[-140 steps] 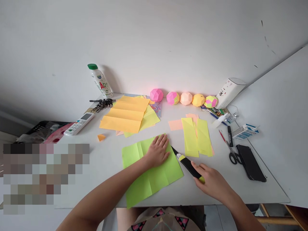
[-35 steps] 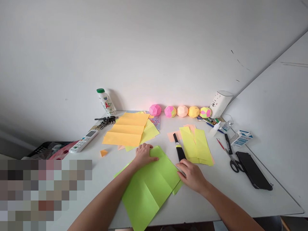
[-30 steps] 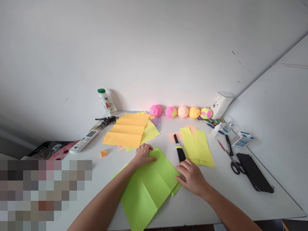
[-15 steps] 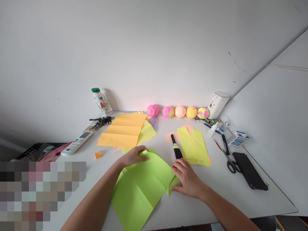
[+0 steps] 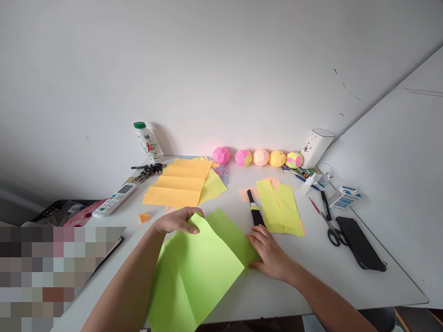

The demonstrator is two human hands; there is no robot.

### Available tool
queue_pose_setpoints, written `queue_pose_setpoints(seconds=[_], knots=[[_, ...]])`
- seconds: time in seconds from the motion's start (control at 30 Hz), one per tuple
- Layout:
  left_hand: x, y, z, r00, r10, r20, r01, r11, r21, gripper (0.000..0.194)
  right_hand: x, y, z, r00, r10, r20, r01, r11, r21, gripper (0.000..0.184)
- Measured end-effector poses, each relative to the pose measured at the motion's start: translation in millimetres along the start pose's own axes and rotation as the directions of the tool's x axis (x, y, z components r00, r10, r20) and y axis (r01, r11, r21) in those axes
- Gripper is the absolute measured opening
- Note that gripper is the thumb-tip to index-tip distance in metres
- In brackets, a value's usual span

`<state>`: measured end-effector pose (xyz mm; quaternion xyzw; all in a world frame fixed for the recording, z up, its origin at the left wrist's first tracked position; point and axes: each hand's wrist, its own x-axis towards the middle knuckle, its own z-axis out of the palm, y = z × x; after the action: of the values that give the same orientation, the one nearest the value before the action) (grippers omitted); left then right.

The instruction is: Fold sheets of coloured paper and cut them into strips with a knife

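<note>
Near the counter's (image 5: 277, 295) front edge, the left hand (image 5: 180, 221) pinches a green sheet (image 5: 204, 263) between thumb and fingers. The right hand (image 5: 268, 252), fingers slightly spread, touches a second green sheet (image 5: 228, 228) beneath; beyond lies a black cutter (image 5: 255, 214).

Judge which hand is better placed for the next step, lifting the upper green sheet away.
Left, most likely: the left hand pinches the upper green sheet near its far corner, while the right hand lies over the cutter beside the lower green sheet.
</note>
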<state>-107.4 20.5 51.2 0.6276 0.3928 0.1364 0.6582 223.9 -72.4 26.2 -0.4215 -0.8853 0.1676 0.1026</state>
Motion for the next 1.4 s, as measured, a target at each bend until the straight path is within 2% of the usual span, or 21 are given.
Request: queue_pose_setpoints(seconds=[0.2, 0.4, 0.5, 0.63, 0.83, 0.97, 1.1, 1.17, 1.23, 1.3, 1.33, 1.4], knots=[[8, -1, 3.5, 0.992, -0.001, 0.123, 0.001, 1.0, 0.0, 0.046, -4, -5, -1, 0.99, 0.134, -0.047, -0.135, 0.99, -0.03, 0.037], [15, -3, 11.0, 0.997, 0.024, 0.067, -0.034, 0.986, 0.165, 0.045, -4, -6, 3, 0.986, 0.164, -0.041, -0.165, 0.986, -0.024, 0.032], [16, -6, 10.6, 0.999, 0.021, 0.03, -0.025, 0.988, 0.151, 0.047, -3, -4, 4, 0.987, 0.138, -0.078, -0.14, 0.99, -0.012, 0.031], [15, -7, 10.1, 0.998, 0.054, 0.041, -0.055, 0.998, 0.037, 0.046, -1, -2, 5, 0.982, 0.072, -0.174, -0.075, 0.997, -0.01, 0.028], [13, -3, 11.6, 0.995, 0.084, 0.054, -0.078, 0.991, -0.104, 0.04, 2, -1, 9, 0.946, -0.045, -0.32, 0.049, 0.999, 0.003, 0.022], [13, -3, 11.4, 0.994, 0.1, 0.042, -0.096, 0.991, -0.091, 0.038, 4, 1, 5, 0.863, -0.077, -0.5, 0.136, 0.987, 0.081, 0.023], [13, -3, 11.6, 0.997, 0.072, 0.005, -0.071, 0.996, -0.053, 0.038, 3, 13, -10, 0.778, -0.015, -0.628, 0.103, 0.989, 0.105, 0.022], [12, -2, 11.9, 0.998, 0.059, 0.016, -0.058, 0.996, -0.061, 0.037, 0, 23, -20, 0.704, 0.069, -0.707, 0.02, 0.993, 0.116, 0.019], [12, -2, 12.0, 0.997, 0.066, 0.026, -0.064, 0.996, -0.069, 0.035, -3, 36, -29, 0.609, 0.177, -0.773, -0.103, 0.984, 0.144, 0.018], [12, -3, 12.0, 0.997, 0.073, 0.024, -0.071, 0.994, -0.078, 0.034, -5, 50, -34, 0.526, 0.287, -0.801, -0.231, 0.954, 0.19, 0.021], [13, -3, 11.9, 0.997, 0.074, 0.02, -0.072, 0.994, -0.084, 0.034, -6, 57, -35, 0.499, 0.337, -0.799, -0.288, 0.933, 0.215, 0.024], [14, -5, 11.9, 0.997, 0.078, -0.003, -0.078, 0.993, -0.09, 0.034, -8, 69, -35, 0.477, 0.421, -0.772, -0.381, 0.89, 0.25, 0.029]])
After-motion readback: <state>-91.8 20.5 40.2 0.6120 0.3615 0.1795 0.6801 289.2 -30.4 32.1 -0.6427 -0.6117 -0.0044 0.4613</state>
